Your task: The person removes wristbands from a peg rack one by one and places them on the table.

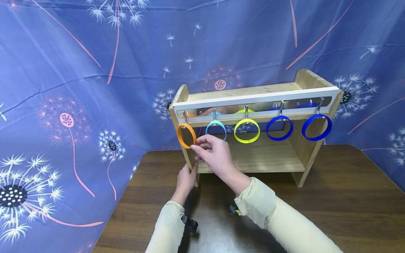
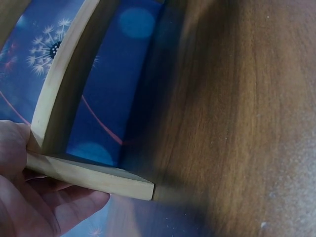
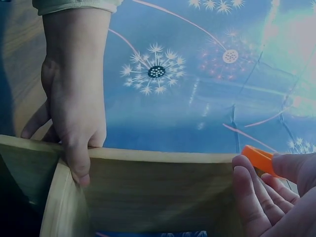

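An orange ring point(image 1: 179, 135) hangs from the leftmost metal hook of a wooden rack point(image 1: 250, 153). My right hand point(image 1: 216, 153) pinches the ring's lower right edge between thumb and fingers; the right wrist view shows the orange ring point(image 3: 257, 159) in that grip. Lower down, my left hand point(image 1: 185, 179) grips the rack's left side panel. In the left wrist view the left hand point(image 2: 29, 192) wraps the wooden corner, its thumb on one face and fingers beneath. A light blue ring point(image 1: 216, 122) hangs just behind my right hand, partly covered by it.
Further right hang a yellow ring point(image 1: 247, 142) and two dark blue rings, one point(image 1: 280, 139) beside the other point(image 1: 317, 139). A white-framed metal strip point(image 1: 262, 97) bears the hooks. The rack stands on a brown wooden table point(image 1: 357, 196) before a blue dandelion-print cloth point(image 1: 133, 52).
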### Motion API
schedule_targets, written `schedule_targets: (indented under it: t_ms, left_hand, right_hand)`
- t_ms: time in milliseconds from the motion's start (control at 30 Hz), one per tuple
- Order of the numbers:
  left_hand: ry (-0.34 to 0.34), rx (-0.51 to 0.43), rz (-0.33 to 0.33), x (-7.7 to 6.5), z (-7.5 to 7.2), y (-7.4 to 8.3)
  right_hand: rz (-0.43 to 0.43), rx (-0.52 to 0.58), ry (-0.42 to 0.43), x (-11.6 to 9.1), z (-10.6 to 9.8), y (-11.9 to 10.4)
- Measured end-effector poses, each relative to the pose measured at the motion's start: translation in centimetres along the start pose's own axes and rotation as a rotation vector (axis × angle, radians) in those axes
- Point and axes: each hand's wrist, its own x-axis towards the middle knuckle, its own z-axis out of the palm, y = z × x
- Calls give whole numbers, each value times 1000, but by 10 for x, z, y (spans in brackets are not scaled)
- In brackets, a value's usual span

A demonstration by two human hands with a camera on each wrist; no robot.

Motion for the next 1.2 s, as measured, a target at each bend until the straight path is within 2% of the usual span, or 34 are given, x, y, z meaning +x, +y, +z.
schedule_targets:
  t_ms: [167, 500, 800, 1200]
  left_hand:
    - [-1, -1, -3, 0, 0, 0]
    - [15, 8, 1, -1, 1, -1]
    - [21, 16, -1, 0, 2, -1]
    - [6, 49, 5, 0, 2, 0]
  right_hand:
    - [-13, -11, 12, 1, 1, -2]
    - [-45, 37, 37, -1, 0, -8]
    - [-113, 72, 61, -5, -2, -15]
    - [-124, 57, 24, -23, -9, -18]
